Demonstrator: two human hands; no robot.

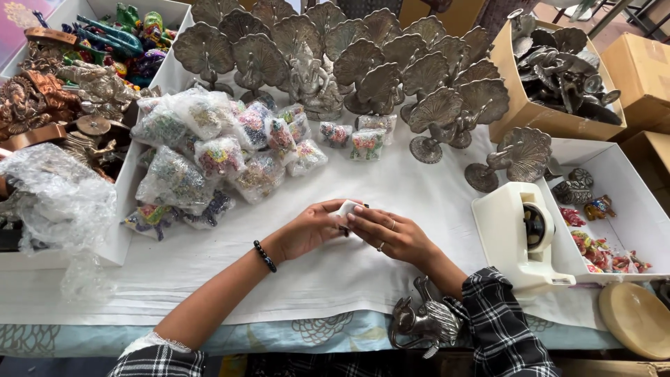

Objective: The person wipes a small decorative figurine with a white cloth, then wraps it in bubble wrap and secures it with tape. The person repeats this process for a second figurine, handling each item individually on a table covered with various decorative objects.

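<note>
My left hand (308,228) and my right hand (392,234) meet at the middle of the white table cloth (391,185). Together they hold a small object wrapped in white material (345,209), with a dark bit showing at its edge. Fingers of both hands close around it. A black bead bracelet (265,255) circles my left wrist, and rings sit on my right fingers. A metal peacock figure (424,322) lies at the table's near edge, just under my right forearm.
Bubble-wrapped colourful figurines (209,150) pile at the left. Several grey metal peacock figures (363,59) stand at the back. A white tape dispenser (520,234) sits at right beside a white tray (638,209). A cardboard box (558,66) holds more metal pieces. Loose bubble wrap (56,202) lies far left.
</note>
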